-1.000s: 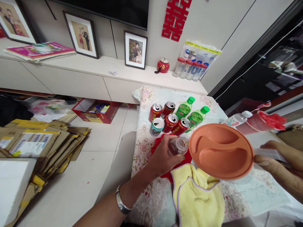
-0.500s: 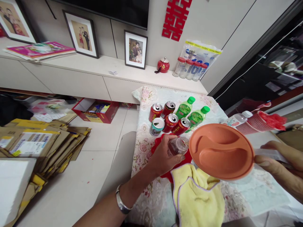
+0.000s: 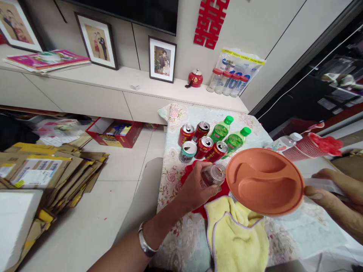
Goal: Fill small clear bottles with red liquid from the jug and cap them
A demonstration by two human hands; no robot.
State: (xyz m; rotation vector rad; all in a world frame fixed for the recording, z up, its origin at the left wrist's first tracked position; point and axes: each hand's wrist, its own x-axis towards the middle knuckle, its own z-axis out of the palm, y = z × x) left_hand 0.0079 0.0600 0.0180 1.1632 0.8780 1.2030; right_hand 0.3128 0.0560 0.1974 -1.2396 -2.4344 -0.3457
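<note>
My left hand (image 3: 197, 184) is closed around a small clear glass jar (image 3: 213, 175), tilted on its side above a red plastic plate (image 3: 189, 172) on the table. My right hand (image 3: 331, 189) grips the pale handle of a round orange divided dish (image 3: 263, 180), held up over the table with its two compartments facing me. A yellow cloth (image 3: 236, 236) lies on the table just below both hands.
Behind the jar stand several red cans (image 3: 204, 140), one grey-green can (image 3: 187, 151) and two green bottles (image 3: 231, 135) on the floral tablecloth (image 3: 176, 177). A red mesh basket (image 3: 307, 146) is at right. Flattened cardboard (image 3: 42, 170) lies on the floor at left.
</note>
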